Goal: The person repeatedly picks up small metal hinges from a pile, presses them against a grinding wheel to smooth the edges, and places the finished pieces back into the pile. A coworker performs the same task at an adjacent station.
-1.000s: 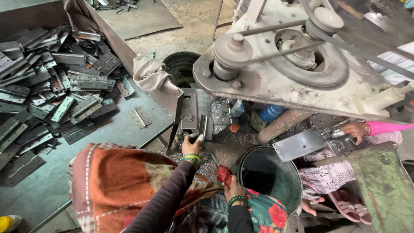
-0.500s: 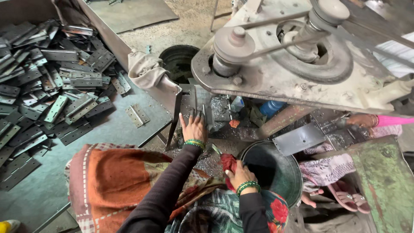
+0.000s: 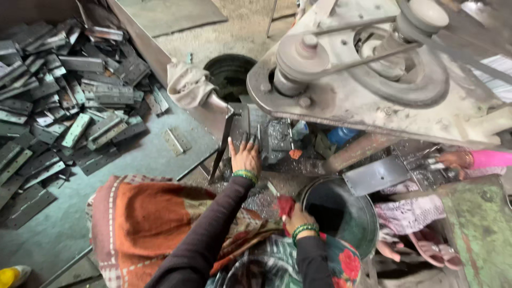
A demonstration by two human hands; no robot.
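My left hand [image 3: 245, 154] reaches forward under the grey belt-driven machine [image 3: 373, 69], fingers spread on a flat metal piece [image 3: 266, 140] standing on the machine bed. My right hand [image 3: 300, 216], with green bangles at the wrist, is closed on a red cloth [image 3: 285, 205] beside the rim of a dark metal bucket [image 3: 346, 213]. An orange and red shawl [image 3: 149, 224] covers my lap.
A heap of flat metal hinges [image 3: 64, 106] lies on the grey sheet at the left; one loose hinge [image 3: 176, 141] lies apart. Another person's hand [image 3: 456, 159] with a pink sleeve works at the right, their sandalled feet [image 3: 426, 248] below. A cloth [image 3: 189, 85] hangs by a round hole [image 3: 229, 74].
My left hand has slid slightly up and left on the metal piece. My right hand has risen to the bucket rim with the red cloth. The view has tilted left.
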